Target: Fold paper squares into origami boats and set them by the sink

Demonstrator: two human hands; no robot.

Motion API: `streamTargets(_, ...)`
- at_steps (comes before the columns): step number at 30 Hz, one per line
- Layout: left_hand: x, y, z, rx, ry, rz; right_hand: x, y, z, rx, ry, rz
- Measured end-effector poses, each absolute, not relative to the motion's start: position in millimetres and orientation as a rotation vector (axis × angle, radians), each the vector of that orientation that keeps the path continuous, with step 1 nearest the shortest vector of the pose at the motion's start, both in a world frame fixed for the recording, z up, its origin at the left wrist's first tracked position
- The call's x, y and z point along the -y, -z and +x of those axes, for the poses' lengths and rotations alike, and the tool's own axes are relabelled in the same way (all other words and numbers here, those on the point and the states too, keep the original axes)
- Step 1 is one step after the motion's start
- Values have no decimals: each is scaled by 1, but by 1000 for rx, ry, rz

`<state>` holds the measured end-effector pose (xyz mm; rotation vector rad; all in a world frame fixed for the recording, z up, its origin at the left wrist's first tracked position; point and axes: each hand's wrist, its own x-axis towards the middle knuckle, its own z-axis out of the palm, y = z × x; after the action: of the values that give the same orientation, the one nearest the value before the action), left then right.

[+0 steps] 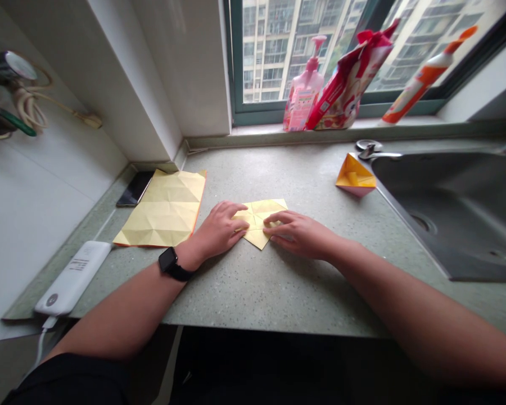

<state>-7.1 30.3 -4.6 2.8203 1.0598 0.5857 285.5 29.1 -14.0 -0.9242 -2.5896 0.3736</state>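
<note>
A small folded square of yellow paper [266,209] lies on the speckled grey-green countertop [253,292], showing crease lines. My left hand [221,228] rests on its left side, with the fingertips pressing on the paper. My right hand [299,233] presses the right side, and its fingertips come close to those of my left hand. A black smartwatch [167,260] sits on my left wrist. To the left lies a larger creased yellow sheet [164,208], apart from both hands. A folded paper shape [354,177] in yellow and pink stands to the right.
A steel sink [447,214] with a tap base [369,149] lies to the right. A black phone [135,188] and a white power bank [72,278] with a cable lie at the left. A pink pump bottle [303,87], a red pouch [348,84] and an orange-and-white bottle [421,79] stand on the windowsill.
</note>
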Motion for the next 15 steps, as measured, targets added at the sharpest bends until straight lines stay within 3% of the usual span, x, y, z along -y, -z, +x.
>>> streamTargets(15, -3, -6, -8, -862, -357, 2739, -22, 16, 278, 2654, -329, -834)
